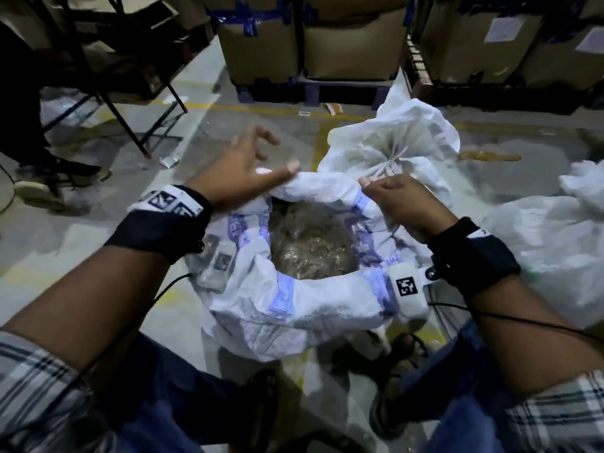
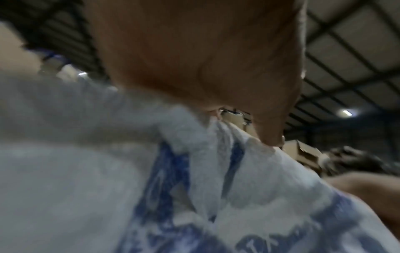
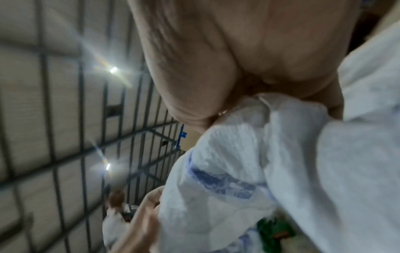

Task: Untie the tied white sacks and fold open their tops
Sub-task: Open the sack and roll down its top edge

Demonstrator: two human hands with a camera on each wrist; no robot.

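A white woven sack [image 1: 294,308] with blue print stands open between my knees, its rim rolled outward. Clear plastic packets [image 1: 310,250] fill it. My right hand [image 1: 379,191] grips a bunch of the far right rim, and the right wrist view shows the fabric [image 3: 270,137] bunched inside the curled fingers. My left hand [image 1: 277,152] hovers over the far left rim with fingers spread; only the thumb touches the sack cloth [image 2: 249,171]. Just behind stands a second white sack [image 1: 392,142], its neck tied and gathered.
More white sacks [image 1: 555,243] lie at the right. Taped cardboard boxes [image 1: 343,44] on pallets line the back. Folding table legs [image 1: 130,119] and another person's foot [image 1: 42,194] are at the left. My sandalled feet [image 1: 398,371] stand beside the sack.
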